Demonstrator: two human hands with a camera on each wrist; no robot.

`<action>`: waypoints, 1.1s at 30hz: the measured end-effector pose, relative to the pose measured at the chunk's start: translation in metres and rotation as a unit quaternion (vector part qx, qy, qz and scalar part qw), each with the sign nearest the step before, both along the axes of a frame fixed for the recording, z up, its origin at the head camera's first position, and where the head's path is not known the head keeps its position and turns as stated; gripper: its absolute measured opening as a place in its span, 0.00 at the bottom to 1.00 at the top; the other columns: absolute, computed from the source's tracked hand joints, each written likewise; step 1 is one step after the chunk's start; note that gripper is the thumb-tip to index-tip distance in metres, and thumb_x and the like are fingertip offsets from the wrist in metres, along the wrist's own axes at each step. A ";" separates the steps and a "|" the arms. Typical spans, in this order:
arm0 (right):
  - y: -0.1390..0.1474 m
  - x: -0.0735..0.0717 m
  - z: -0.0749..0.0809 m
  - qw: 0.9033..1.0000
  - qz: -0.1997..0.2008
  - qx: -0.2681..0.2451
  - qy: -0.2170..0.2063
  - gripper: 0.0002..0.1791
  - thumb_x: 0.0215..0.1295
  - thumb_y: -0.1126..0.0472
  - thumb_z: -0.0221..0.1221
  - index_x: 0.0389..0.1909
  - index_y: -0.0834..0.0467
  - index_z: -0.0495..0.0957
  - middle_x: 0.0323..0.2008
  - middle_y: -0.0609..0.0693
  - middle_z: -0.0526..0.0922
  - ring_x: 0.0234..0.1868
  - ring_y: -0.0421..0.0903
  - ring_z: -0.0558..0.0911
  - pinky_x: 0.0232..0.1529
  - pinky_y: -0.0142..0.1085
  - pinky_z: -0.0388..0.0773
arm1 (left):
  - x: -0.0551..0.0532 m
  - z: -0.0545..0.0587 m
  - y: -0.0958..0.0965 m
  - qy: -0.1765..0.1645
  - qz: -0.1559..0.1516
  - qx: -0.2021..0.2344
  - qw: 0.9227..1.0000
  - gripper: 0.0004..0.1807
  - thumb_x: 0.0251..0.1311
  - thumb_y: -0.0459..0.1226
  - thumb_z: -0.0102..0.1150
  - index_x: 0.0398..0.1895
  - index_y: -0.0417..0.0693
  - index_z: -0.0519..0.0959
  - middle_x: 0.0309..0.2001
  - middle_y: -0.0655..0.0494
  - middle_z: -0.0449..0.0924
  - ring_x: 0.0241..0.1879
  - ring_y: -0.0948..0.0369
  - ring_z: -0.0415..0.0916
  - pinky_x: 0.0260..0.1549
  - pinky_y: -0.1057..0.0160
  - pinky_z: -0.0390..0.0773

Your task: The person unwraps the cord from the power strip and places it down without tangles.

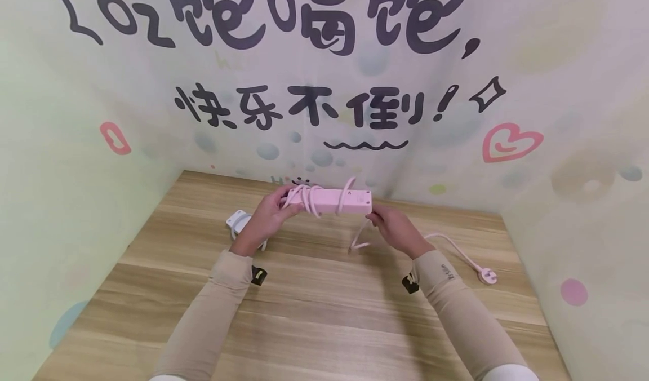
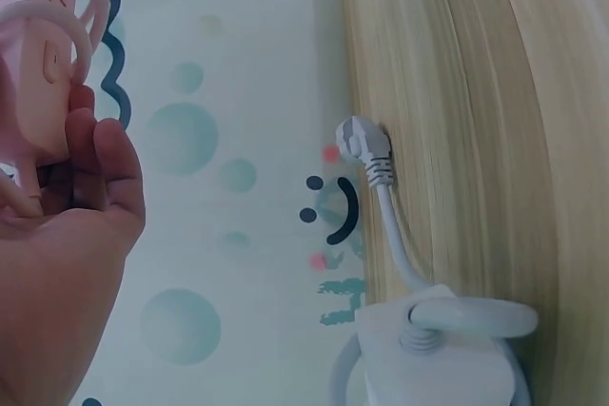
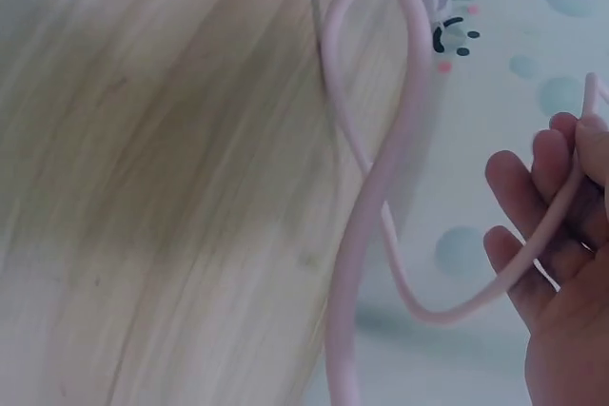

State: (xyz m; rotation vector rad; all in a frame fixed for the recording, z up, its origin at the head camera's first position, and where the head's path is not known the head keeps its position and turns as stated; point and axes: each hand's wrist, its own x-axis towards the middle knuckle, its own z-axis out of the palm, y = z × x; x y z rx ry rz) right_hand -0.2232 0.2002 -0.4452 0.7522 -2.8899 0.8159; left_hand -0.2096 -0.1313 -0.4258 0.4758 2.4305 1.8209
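A pink power strip is held up over the table, with its pink cord wound several times round its left part. My left hand grips the strip's left end; in the left wrist view the fingers curl about that end near the cord's exit. To the strip's right, my right hand pinches the cord between thumb and fingers, as the right wrist view shows. From there the slack hangs in a loop and runs over the table to a pink plug at the right.
Behind my left hand, a white power strip with its own cord lies on the wooden table. Its white plug lies near the table's back edge. Printed walls enclose the back and both sides.
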 end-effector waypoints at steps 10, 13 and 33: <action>0.014 -0.006 0.016 0.999 -0.017 -0.025 0.011 0.14 0.79 0.59 0.53 0.51 0.62 0.83 0.44 0.57 0.88 0.44 0.53 0.84 0.48 0.51 0.81 | 0.002 0.001 -0.003 0.010 -0.013 -0.019 1.000 0.26 0.71 0.38 0.60 0.70 0.45 0.69 0.63 0.43 0.77 0.56 0.51 0.78 0.53 0.55 0.80; 0.017 -0.009 0.020 0.999 -0.028 -0.039 0.015 0.13 0.78 0.59 0.54 0.48 0.63 0.83 0.35 0.55 0.85 0.36 0.49 0.80 0.40 0.44 0.78 | 0.001 0.000 -0.004 0.009 -0.015 -0.025 1.000 0.25 0.71 0.39 0.60 0.70 0.48 0.71 0.62 0.44 0.77 0.53 0.53 0.77 0.51 0.56 0.80; 0.013 -0.003 0.078 0.989 -0.071 -0.130 0.012 0.12 0.75 0.56 0.59 0.46 0.61 0.85 0.22 0.48 0.71 0.22 0.43 0.65 0.24 0.32 0.63 | 0.002 0.007 -0.002 0.003 -0.016 -0.025 1.000 0.31 0.72 0.42 0.59 0.75 0.46 0.64 0.67 0.43 0.72 0.66 0.46 0.72 0.62 0.45 0.77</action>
